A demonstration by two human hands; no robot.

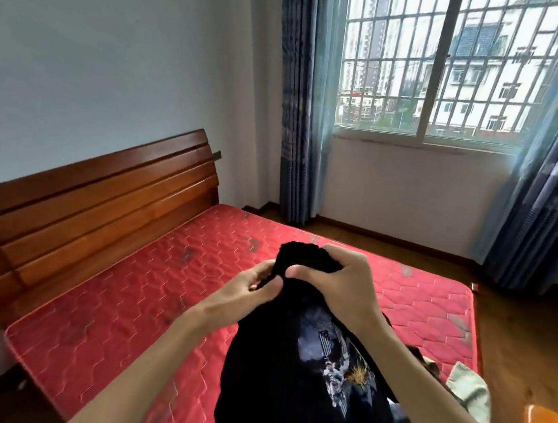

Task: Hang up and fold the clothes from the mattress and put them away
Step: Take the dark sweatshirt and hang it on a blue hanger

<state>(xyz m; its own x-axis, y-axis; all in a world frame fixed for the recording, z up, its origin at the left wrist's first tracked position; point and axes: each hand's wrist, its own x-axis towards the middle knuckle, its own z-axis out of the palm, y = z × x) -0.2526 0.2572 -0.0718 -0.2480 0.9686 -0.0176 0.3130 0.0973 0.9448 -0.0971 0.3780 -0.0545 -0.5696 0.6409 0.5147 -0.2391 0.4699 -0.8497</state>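
Nearest us, at the near right corner of the red mattress [116,304], we note a small heap of other clothes [471,386], pale patterned cloth beside something blue-grey. Above the near half of the mattress hangs the black printed shirt [287,384], print facing us. Its lower part runs out of view, so we cannot tell whether it touches the mattress.

Over the middle of the mattress both hands hold the shirt's upper end. The left hand [255,290] pinches a fold of black cloth between thumb and curled fingers. The right hand [345,287] has its fingers curled over a bunched wad of the same edge, with the thumb pressed against it. The hands sit just beside each other.

Our judgement is that the step in hand is finding the collar or shoulders. To do it well, we advise working the hands apart along the edge until each holds one shoulder. The shirt can then be laid flat on the bare far half of the mattress before folding. Bunched cloth risks a crooked fold.

At the mattress's head end stands a wooden headboard [81,211]. Beyond its far side is a barred window [458,68] between blue curtains [297,110].
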